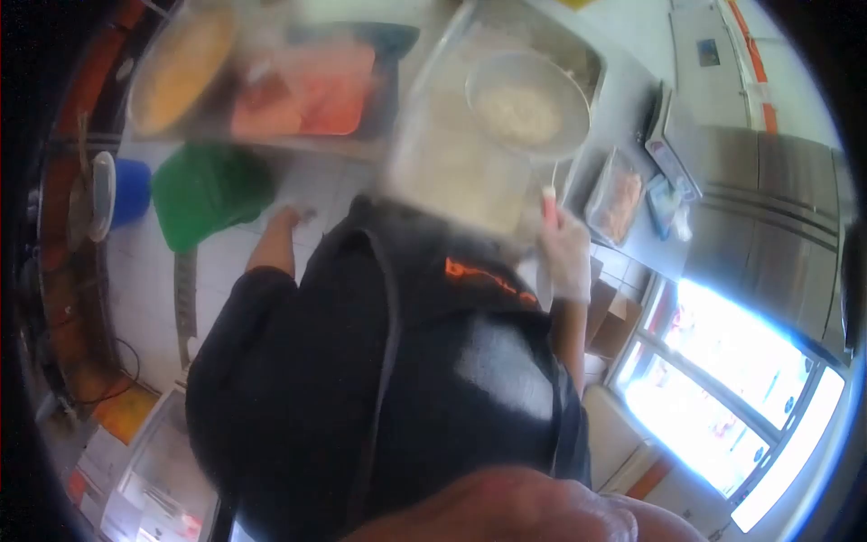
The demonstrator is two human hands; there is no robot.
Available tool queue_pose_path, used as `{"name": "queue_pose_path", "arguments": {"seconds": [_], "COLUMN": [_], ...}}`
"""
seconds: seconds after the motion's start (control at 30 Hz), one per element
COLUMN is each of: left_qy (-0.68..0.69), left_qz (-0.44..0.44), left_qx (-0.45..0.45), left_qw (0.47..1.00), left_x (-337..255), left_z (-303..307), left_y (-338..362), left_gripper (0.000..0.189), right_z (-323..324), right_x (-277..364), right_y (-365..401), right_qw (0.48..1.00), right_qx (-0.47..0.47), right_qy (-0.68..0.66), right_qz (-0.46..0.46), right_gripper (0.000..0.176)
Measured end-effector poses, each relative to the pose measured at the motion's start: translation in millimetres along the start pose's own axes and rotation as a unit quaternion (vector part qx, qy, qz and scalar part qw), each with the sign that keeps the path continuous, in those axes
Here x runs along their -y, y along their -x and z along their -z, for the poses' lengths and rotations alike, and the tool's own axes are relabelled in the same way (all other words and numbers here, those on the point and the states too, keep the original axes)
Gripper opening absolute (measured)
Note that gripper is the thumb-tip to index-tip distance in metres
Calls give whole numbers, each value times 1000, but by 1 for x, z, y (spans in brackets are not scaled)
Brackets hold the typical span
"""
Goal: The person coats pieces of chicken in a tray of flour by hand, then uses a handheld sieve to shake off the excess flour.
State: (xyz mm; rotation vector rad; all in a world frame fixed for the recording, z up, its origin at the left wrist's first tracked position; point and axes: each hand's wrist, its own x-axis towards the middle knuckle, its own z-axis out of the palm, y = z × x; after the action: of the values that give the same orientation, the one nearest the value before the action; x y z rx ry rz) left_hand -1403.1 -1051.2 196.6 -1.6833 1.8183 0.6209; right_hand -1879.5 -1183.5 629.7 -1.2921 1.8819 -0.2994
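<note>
My right hand (564, 253), in a thin pale glove, is closed around the orange-and-white handle of a round mesh strainer (528, 108). The strainer holds a pale, crumbly heap and hangs over a steel basin (578, 54). A blurred clear container (452, 163) lies between the strainer and my black top. My left hand (284, 221) is bare and reaches out over the white floor tiles, close to a green bucket (208, 194). Blur hides its fingers, and nothing shows in it.
A dark tray of orange-pink food (307, 90) and a bowl of yellow food (181, 63) lie at the top left. A blue bucket (131, 190) stands by the green one. A clear tub (616, 199) sits on the grey counter. Steel fridges (768, 226) stand on the right.
</note>
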Motion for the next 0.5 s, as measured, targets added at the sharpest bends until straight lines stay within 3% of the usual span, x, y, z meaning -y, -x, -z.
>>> {"name": "queue_pose_path", "arguments": {"seconds": [0.03, 0.13, 0.23, 0.27, 0.33, 0.37, 0.4, 0.5], "left_qy": [21, 40, 9, 18, 46, 61, 92, 263], "left_qz": [15, 38, 19, 15, 24, 38, 54, 84], "left_qx": [-8, -42, -43, -36, -43, -50, -56, -89], "left_qw": [1000, 998, 999, 999, 998, 996, 993, 957], "left_x": [-4, -29, -21, -18, -19, -34, -35, -40], "left_z": [21, 58, 61, 55, 59, 66, 66, 83], "left_y": [-11, -13, 3, -2, -11, -23, -18, 44], "left_gripper": [24, 24, 26, 27, 29, 30, 31, 35], "right_z": [7, 24, 9, 3, -7, 21, 22, 28], "right_x": [-7, -52, -1, -12, -23, -12, -39, 3], "right_y": [6, 27, -15, -13, -29, -29, -17, 2], "right_qw": [1000, 979, 994, 995, 976, 992, 983, 997], "right_qx": [-2, -65, -11, -12, -50, -38, -96, 6], "right_qy": [10, 87, 82, 77, 119, 115, 128, 53], "right_qz": [7, 171, 70, 57, 175, 20, 89, -52], "right_gripper": [38, 49, 42, 42, 48, 42, 37, 37]}}
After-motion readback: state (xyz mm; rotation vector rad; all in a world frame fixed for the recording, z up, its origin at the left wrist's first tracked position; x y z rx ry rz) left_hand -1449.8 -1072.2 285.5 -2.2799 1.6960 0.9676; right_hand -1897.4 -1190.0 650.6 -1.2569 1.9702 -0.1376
